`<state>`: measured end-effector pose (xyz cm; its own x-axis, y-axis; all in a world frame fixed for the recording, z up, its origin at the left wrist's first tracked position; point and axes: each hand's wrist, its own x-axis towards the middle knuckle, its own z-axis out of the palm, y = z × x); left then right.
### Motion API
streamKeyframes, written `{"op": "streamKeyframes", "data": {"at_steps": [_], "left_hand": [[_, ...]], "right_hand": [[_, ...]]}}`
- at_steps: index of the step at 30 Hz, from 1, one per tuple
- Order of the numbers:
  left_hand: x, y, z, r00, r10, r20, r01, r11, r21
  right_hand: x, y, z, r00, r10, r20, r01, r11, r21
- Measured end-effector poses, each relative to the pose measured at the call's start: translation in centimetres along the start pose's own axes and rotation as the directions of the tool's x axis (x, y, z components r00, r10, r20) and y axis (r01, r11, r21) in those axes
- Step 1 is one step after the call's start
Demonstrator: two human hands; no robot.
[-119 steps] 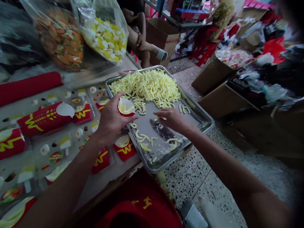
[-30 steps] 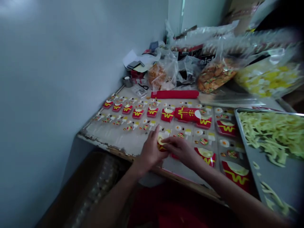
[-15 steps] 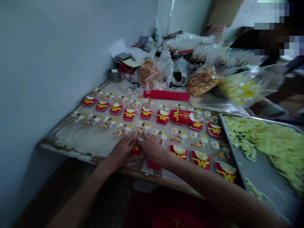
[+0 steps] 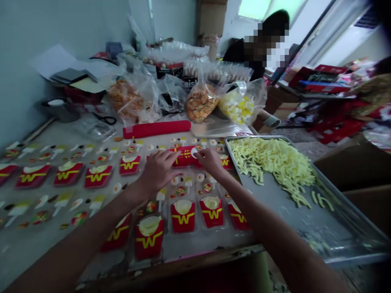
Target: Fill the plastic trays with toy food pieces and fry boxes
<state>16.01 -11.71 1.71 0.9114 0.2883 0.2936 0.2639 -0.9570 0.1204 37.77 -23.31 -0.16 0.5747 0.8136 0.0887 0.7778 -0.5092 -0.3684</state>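
A row of overlapping red fry cartons (image 4: 185,156) with yellow marks lies in the middle of the table. My left hand (image 4: 159,169) rests over its left part, fingers stretched out and thumb apart. At the row's right end, my right hand (image 4: 210,160) has its fingers pinched on the edge of a carton; the fingertips partly hide the grip. Around my hands are clear plastic trays holding small toy foods, such as fried eggs and pizzas. Nearer me, several trays hold a red carton with a yellow W, like this filled carton (image 4: 183,215), with pale fries at its top.
A metal tray (image 4: 259,211) with a heap of pale fries (image 4: 275,158) stands at the right. Behind lie a long red strip (image 4: 157,129) and bags of small pieces, one with yellow and white bits (image 4: 238,106). Another person (image 4: 235,57) is at the back.
My hands have gone from a carton near the front edge to the overlapping cartons farther back. The view has turned right, showing more of the metal tray and the other person.
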Motion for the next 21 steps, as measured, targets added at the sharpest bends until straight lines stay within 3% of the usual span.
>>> {"op": "streamKeyframes", "data": {"at_steps": [2,5,8,12,14,18,21], "left_hand": [[6.3,1.2,2.0,0.998,-0.039,0.058,0.036,0.998,0.046],[10.9,2.1,4.3,0.985,0.017,0.174,-0.022,0.999,0.025],[11.6,1.3,5.2,0.982,0.049,0.180,-0.047,0.999,-0.015],[11.4,-0.5,6.0,0.971,0.017,0.237,0.009,0.994,-0.108],[11.4,0.1,6.1,0.974,-0.015,0.225,0.037,0.995,-0.094],[11.7,6.0,5.7,0.998,0.018,0.061,-0.008,0.986,-0.165],[12.4,11.9,5.4,0.994,0.092,0.059,-0.075,0.968,-0.240]], "right_hand": [[1.0,-0.2,0.7,0.999,0.010,0.047,-0.010,1.000,0.019],[1.5,-1.4,1.1,0.989,0.028,0.143,-0.038,0.997,0.065],[1.9,-1.5,0.3,0.972,0.008,0.236,-0.047,0.986,0.157],[1.4,1.3,-2.6,0.987,0.057,0.153,-0.067,0.996,0.063],[0.1,2.8,-4.3,0.993,0.073,0.096,-0.072,0.997,-0.018],[-3.8,4.4,-6.5,0.999,-0.043,-0.023,0.040,0.992,-0.122],[-7.5,6.8,-8.2,0.985,-0.168,-0.044,0.162,0.979,-0.127]]}}
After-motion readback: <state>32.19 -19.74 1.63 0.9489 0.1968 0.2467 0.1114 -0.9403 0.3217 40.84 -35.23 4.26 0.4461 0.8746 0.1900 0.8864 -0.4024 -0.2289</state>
